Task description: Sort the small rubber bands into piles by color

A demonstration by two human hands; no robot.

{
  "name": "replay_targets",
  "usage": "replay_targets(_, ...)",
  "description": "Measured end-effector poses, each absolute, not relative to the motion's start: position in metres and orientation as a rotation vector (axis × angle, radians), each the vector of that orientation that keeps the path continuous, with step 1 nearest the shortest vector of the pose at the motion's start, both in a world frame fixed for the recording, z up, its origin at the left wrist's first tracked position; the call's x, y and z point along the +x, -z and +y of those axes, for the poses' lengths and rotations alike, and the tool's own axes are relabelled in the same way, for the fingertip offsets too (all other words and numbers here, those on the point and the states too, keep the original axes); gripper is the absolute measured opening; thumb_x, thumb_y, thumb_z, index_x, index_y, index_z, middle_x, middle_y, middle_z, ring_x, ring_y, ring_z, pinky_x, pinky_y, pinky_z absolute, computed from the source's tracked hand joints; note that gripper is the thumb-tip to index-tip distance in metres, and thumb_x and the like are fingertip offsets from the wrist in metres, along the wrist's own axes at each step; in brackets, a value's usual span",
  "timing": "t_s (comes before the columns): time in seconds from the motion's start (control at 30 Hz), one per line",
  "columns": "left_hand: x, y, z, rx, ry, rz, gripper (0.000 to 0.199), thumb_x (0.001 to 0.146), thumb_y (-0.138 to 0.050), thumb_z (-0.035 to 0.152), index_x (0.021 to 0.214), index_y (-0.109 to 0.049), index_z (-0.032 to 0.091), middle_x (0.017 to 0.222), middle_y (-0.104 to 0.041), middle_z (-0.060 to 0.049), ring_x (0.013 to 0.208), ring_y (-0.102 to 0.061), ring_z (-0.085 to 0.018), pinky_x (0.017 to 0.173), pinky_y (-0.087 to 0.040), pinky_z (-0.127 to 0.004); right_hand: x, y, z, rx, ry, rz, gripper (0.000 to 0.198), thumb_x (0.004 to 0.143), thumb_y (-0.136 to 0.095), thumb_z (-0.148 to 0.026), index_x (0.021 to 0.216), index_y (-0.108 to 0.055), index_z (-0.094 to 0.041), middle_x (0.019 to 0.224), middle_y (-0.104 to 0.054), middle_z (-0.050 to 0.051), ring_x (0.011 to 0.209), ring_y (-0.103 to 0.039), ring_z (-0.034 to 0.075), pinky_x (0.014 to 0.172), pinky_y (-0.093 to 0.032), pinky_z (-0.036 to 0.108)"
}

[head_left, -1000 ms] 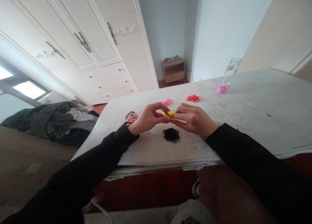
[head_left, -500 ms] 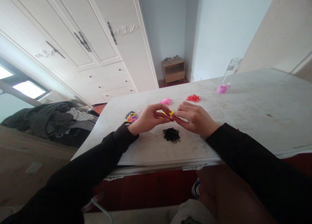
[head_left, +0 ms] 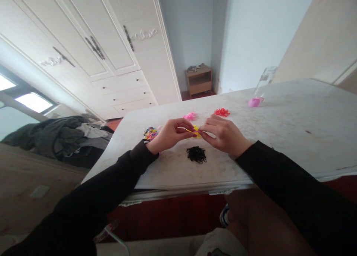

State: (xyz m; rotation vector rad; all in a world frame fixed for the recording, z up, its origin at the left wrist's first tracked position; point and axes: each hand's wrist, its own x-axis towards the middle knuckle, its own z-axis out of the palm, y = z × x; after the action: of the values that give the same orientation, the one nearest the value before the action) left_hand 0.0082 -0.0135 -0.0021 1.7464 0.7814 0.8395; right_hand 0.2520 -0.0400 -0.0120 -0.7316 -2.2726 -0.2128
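Observation:
My left hand [head_left: 171,136] is closed in a pinch, with a thin yellow rubber band [head_left: 196,131] at its fingertips. My right hand [head_left: 224,134] pinches the other side of the yellow, and the two sets of fingertips almost meet above the table. Whether more yellow bands lie on the table behind the fingers, I cannot tell. Just below the hands sits a pile of black rubber bands [head_left: 196,154]. Beyond them are a pink pile [head_left: 190,116] and a red pile [head_left: 222,112]. A mixed-colour pile [head_left: 150,133] is partly covered by my left wrist.
On the pale table [head_left: 279,144], a clear bottle [head_left: 259,88] with something pink at its bottom end stands toward the back right. Dark clothes [head_left: 64,139] are heaped to the left. A white wardrobe [head_left: 111,44] and a small wooden cabinet [head_left: 199,80] are behind the table.
The fingertips have drawn slightly apart, and more yellow shows between them. Both arms and the piles are otherwise where they were.

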Motion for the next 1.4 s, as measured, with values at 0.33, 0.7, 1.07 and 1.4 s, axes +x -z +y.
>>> replay_targets(0.33, 0.010, -0.001, -0.019, 1.850, -0.805, 0.741, 0.018, 0.086, -0.089, 0.031, 0.090, -0.079, 0.016, 0.098, -0.085, -0.010, 0.093, -0.084, -0.023, 0.091, -0.071, -0.036, 0.253, 0.012, -0.039, -0.728, 0.213, -2.280, 0.025, 0.108, -0.058, -0.023, 0.089, -0.073, -0.017, 0.081, -0.065, 0.006, 0.083, -0.053, 0.022, 0.072, -0.040, 0.034)
replay_targets(0.7, -0.012, 0.006, 0.024, 2.090, -1.066, 1.116, 0.019, 0.084, -0.083, 0.025, 0.100, -0.083, 0.016, 0.107, -0.085, -0.012, 0.102, -0.081, -0.025, 0.083, -0.070, -0.036, 0.252, 0.016, -0.038, -0.837, 0.195, -2.192, 0.007, 0.104, -0.060, -0.024, 0.105, -0.064, -0.019, 0.093, -0.071, 0.008, 0.087, -0.056, 0.024, 0.075, -0.043, 0.036)
replay_targets(1.07, -0.015, 0.017, 0.054, 2.209, -0.957, 1.230, 0.019, 0.082, -0.082, 0.016, 0.101, -0.083, 0.018, 0.120, -0.083, -0.013, 0.116, -0.077, -0.030, 0.085, -0.069, -0.040, 0.251, 0.013, -0.039, -0.831, 0.145, -2.240, 0.008, 0.099, -0.058, -0.015, 0.095, -0.057, -0.022, 0.090, -0.067, 0.007, 0.087, -0.055, 0.023, 0.074, -0.041, 0.034)
replay_targets(1.4, 0.006, 0.005, 0.019, 1.541, -1.098, 0.822, 0.038, 0.071, -0.100, 0.033, 0.091, -0.074, 0.015, 0.081, -0.077, -0.001, 0.078, -0.073, -0.012, 0.080, -0.059, -0.025, 0.250, 0.015, -0.038, -0.843, 0.166, -2.254, 0.006, 0.099, -0.059, -0.017, 0.095, -0.059, -0.021, 0.091, -0.069, 0.008, 0.087, -0.057, 0.024, 0.077, -0.043, 0.036)
